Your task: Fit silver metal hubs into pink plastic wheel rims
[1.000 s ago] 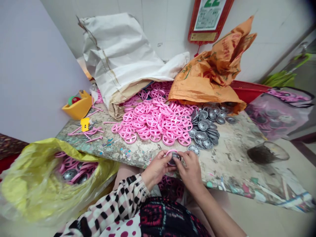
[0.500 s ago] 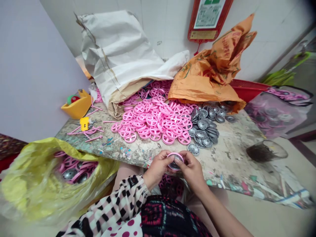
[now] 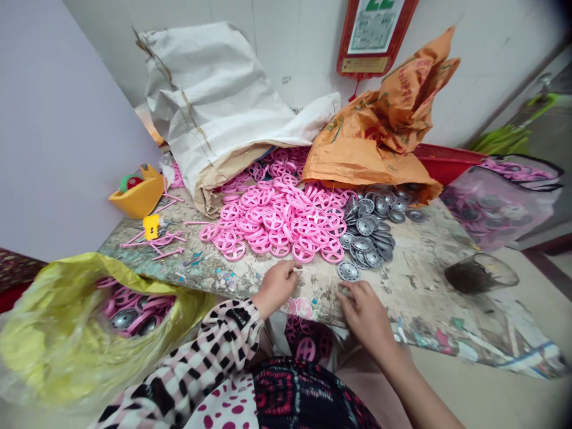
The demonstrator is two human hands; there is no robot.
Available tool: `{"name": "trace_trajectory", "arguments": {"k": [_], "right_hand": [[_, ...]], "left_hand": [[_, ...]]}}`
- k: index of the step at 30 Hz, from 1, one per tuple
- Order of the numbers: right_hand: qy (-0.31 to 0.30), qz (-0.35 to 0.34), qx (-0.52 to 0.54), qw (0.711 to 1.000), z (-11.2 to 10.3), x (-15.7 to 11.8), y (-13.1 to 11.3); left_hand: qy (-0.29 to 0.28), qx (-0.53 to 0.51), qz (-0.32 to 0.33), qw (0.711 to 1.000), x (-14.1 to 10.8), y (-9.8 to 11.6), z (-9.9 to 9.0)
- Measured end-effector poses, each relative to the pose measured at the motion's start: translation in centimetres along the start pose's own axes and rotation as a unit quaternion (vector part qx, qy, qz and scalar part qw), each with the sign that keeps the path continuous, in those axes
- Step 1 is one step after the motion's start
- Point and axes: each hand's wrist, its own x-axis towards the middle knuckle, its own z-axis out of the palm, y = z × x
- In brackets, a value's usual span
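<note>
My left hand (image 3: 276,288) is over the table's front part, fingers bent and slightly apart, just short of the pile of pink plastic wheels (image 3: 272,220). Nothing shows in it. My right hand (image 3: 364,311), open and empty, has its fingertips close to a grey hubcap-like disc (image 3: 348,271) lying in front of the heap of grey discs (image 3: 373,250). Between my hands, at the table edge, a pink wheel (image 3: 300,307) is smeared by motion. Below it, more pink wheels (image 3: 306,348) lie in a dark spot over my lap.
A white sack (image 3: 210,89) and an orange sack (image 3: 370,149) stand behind the piles. At left are a yellow bag (image 3: 49,310) of wheels, a yellow scoop-like container (image 3: 138,196) and pink rods (image 3: 167,243). A dark-bottomed clear cup (image 3: 480,274) lies at right.
My hands held a pink wheel with a grey disc in it together. They have let go and parted, moving forward to the piles; a blurred pink wheel is now below them.
</note>
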Motion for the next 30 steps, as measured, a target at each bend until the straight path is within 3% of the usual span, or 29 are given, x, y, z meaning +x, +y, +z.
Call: {"name": "trace_trajectory", "arguments": {"k": [2,5,10,14,18,20,23,26,28,30], "right_hand": [[0.033,-0.015,-0.109,0.993,0.1,1.6,1.0],[0.026,-0.038,-0.221,0.974,0.8,3.1,1.9],[-0.003,-0.083,-0.279,0.957,1.1,3.3,2.5],[-0.008,-0.052,-0.231,0.971,0.2,4.1,3.9],[0.05,0.05,-0.11,0.991,-0.7,5.4,5.5],[0.084,0.069,-0.023,0.994,-0.8,5.5,5.0],[0.091,0.107,0.166,0.976,-0.2,4.7,2.0],[0.065,0.11,0.313,0.941,0.9,3.4,-2.2],[0.068,0.056,0.282,0.955,1.5,2.5,-4.4],[0.081,0.01,0.217,0.973,1.7,1.9,-5.5]], "left_hand": [[0.016,0.097,0.034,0.995,1.0,0.4,0.2],[0.01,0.21,0.043,0.977,2.1,1.1,0.6],[-0.02,0.26,0.05,0.964,2.9,1.7,0.4],[0.014,0.171,0.059,0.983,3.2,1.4,-0.6],[0.066,-0.09,0.006,0.994,2.8,0.6,-1.3],[0.063,-0.272,-0.072,0.958,2.2,0.5,-1.4],[0.021,-0.502,-0.192,0.843,0.8,1.1,-1.1],[-0.03,-0.612,-0.241,0.752,-0.7,2.3,-0.2],[-0.054,-0.634,-0.236,0.735,-1.5,3.1,0.5],[-0.061,-0.626,-0.229,0.743,-2.1,3.6,0.9]]}}
